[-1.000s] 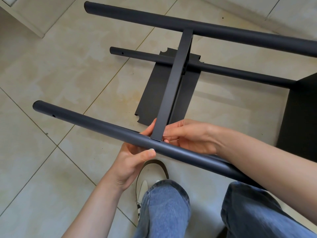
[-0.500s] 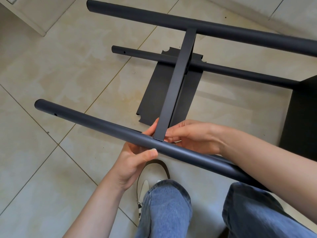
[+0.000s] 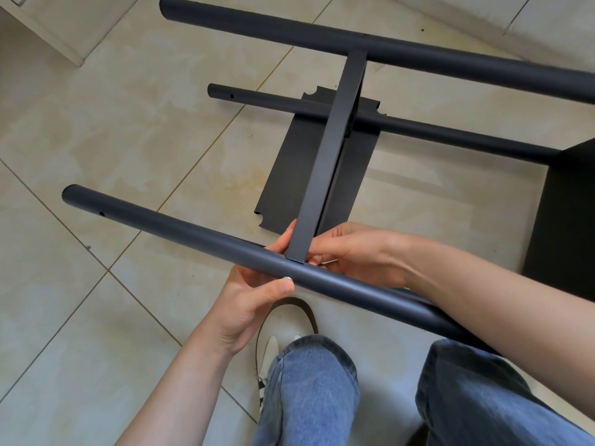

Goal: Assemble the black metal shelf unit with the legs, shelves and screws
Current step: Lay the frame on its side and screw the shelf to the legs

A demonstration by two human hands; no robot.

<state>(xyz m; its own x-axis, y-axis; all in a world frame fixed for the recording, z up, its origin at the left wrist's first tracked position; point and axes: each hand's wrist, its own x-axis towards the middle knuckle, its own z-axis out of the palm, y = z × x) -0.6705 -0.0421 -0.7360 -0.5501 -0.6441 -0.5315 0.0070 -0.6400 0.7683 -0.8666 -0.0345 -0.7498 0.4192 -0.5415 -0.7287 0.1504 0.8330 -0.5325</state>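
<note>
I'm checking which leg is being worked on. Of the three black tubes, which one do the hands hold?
The nearest tube, running across the knees: the left hand grips it from below, and the right hand works where the shelf edge meets it. The other two lie beyond, untouched.

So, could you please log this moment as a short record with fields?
left hand: grips near leg, thumb on top
right hand: fingers at shelf edge, where it meets the near leg
far leg: joined to shelf's other end
loose shelf: flat on floor
screw: none visible
</note>
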